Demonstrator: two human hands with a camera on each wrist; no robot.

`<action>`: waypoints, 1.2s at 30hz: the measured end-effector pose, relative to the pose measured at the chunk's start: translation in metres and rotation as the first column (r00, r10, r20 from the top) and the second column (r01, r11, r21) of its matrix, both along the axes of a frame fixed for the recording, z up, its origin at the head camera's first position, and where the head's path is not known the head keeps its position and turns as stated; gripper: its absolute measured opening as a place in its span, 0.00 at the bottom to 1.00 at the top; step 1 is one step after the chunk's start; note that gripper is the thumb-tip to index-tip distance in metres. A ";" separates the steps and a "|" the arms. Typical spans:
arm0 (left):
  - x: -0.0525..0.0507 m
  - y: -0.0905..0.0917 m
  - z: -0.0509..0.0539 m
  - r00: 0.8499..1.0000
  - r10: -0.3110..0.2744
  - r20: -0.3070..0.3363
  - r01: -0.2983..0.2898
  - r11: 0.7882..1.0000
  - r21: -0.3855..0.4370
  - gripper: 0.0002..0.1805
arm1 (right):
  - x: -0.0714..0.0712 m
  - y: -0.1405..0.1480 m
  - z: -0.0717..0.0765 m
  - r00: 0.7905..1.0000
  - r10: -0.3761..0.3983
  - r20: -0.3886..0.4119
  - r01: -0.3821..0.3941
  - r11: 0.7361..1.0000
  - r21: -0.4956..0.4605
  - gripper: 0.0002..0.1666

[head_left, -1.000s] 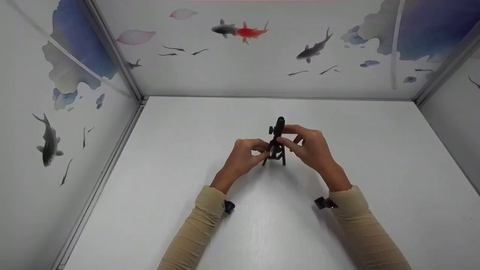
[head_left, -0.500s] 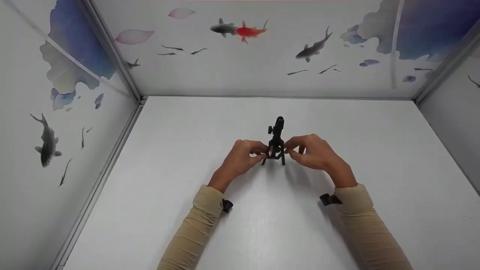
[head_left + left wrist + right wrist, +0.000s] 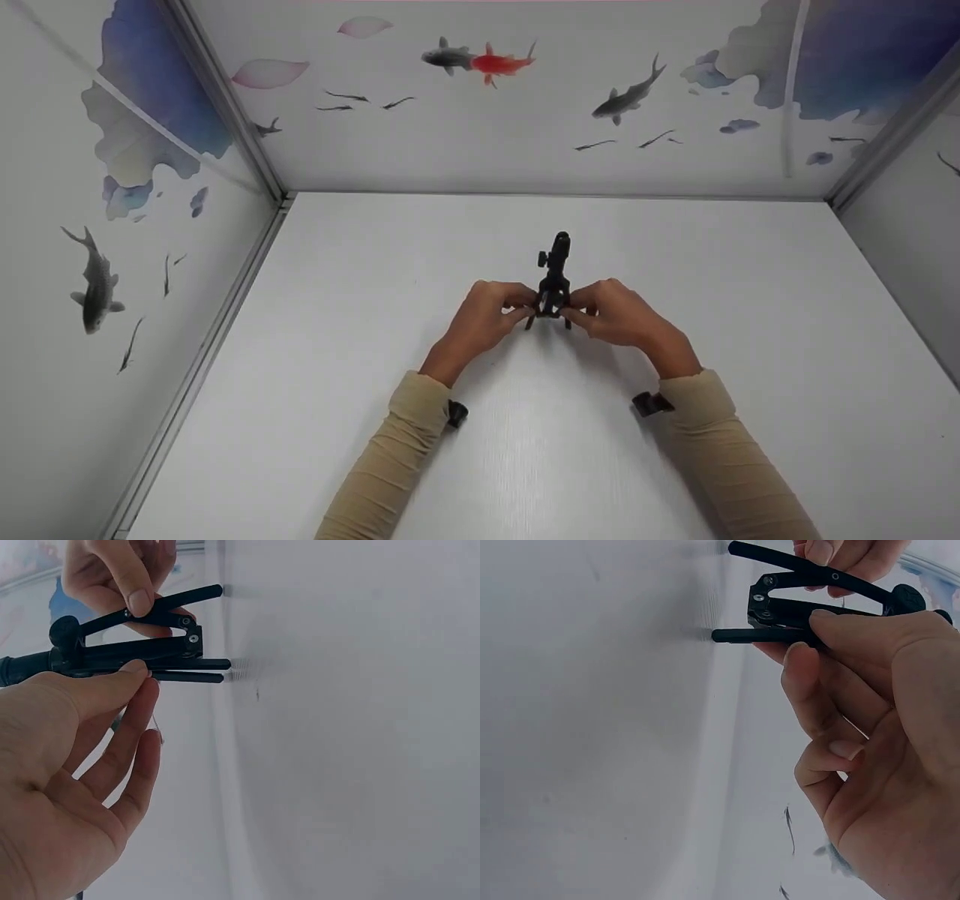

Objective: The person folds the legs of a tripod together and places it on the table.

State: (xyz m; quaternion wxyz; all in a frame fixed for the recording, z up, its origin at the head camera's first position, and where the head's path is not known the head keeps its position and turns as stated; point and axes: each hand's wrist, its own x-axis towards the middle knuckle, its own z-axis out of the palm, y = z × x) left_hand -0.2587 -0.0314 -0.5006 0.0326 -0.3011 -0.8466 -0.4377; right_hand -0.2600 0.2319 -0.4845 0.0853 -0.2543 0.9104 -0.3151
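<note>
A small black tripod (image 3: 556, 264) stands upright on the white tabletop, with a knob on the left of its upper part. On its left side, my left hand (image 3: 486, 313) pinches a leg between thumb and forefinger. My right hand (image 3: 621, 315) pinches another leg from the right, low down. In the left wrist view the tripod (image 3: 142, 649) shows its legs spread only a little, with hinged braces meeting at the centre. The right wrist view shows my right thumb over a leg of the tripod (image 3: 780, 635), the other fingers bent beneath.
White panels with painted fish rise behind the white table (image 3: 360, 240) and at both sides. A metal frame edge (image 3: 202, 352) runs along the left. Small black cameras sit at both wrists, the left camera (image 3: 457, 414) and the right camera (image 3: 651, 404).
My right hand has come down from the tripod's upper part to a leg, first beside it, then pinching it. The left hand stays at its leg, and the tripod has barely moved.
</note>
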 end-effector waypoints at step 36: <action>-0.001 -0.001 0.003 0.915 0.073 -0.398 -0.181 0.953 -0.241 0.10 | -0.003 -0.002 -0.013 0.994 0.078 0.074 -0.063 0.981 -0.186 0.12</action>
